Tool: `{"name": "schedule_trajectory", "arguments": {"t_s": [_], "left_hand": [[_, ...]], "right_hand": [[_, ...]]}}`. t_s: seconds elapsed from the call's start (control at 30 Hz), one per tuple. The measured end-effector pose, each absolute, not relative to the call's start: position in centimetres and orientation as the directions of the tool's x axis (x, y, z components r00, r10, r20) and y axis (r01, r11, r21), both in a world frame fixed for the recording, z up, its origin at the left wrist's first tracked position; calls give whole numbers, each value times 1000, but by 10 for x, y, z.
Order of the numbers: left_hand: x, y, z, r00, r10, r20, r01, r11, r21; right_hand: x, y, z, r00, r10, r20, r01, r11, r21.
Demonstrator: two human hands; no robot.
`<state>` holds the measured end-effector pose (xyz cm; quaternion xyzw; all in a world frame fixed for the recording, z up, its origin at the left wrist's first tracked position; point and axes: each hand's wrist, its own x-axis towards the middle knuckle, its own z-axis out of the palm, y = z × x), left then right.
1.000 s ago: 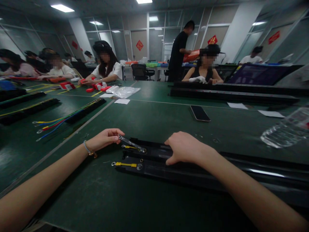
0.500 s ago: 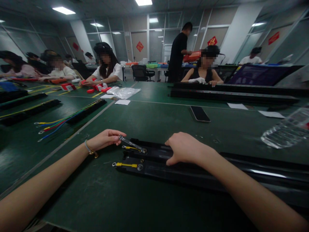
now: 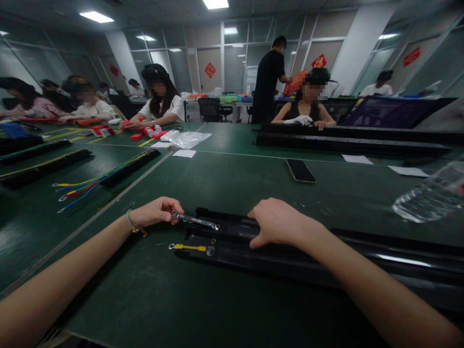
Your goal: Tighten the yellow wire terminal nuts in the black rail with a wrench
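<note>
My left hand (image 3: pixel 163 211) pinches the near end of a shiny metal wrench (image 3: pixel 195 221). The wrench's other end sits at a fastener in the left end of a long black channel (image 3: pixel 239 223). Over that channel lies my right hand (image 3: pixel 273 222), thumb and fingers apart around its sides, gripping it. Nearer to me, a second black channel (image 3: pixel 253 258) carries a short yellow cable (image 3: pixel 192 248) with ring terminals, one ring jutting past the channel's end. A small brass-coloured nut (image 3: pixel 213 241) shows beside it. The wrench mostly hides another yellow cable.
A phone (image 3: pixel 300 171) lies beyond my right hand, and a clear plastic bottle (image 3: pixel 427 193) is at the right. Coloured cables with ring terminals (image 3: pixel 94 181) extend from a black piece at left. Co-workers sit across the green table (image 3: pixel 224 179); one person (image 3: pixel 270 79) stands holding an orange crate.
My left hand has swung the wrench's near end left and slightly toward me, while its far end stays at the fastener. My right hand has not moved. The standing person raised the orange crate.
</note>
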<state>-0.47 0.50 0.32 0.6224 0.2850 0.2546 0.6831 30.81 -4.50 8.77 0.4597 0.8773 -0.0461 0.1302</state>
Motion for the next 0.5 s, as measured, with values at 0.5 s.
{"name": "schedule_trajectory", "arguments": {"t_s": [0.5], "left_hand": [[-3, 4, 7, 687, 719, -106, 44, 105, 994]], "right_hand": [[308, -46, 90, -526, 800, -290, 830, 557, 31]]}}
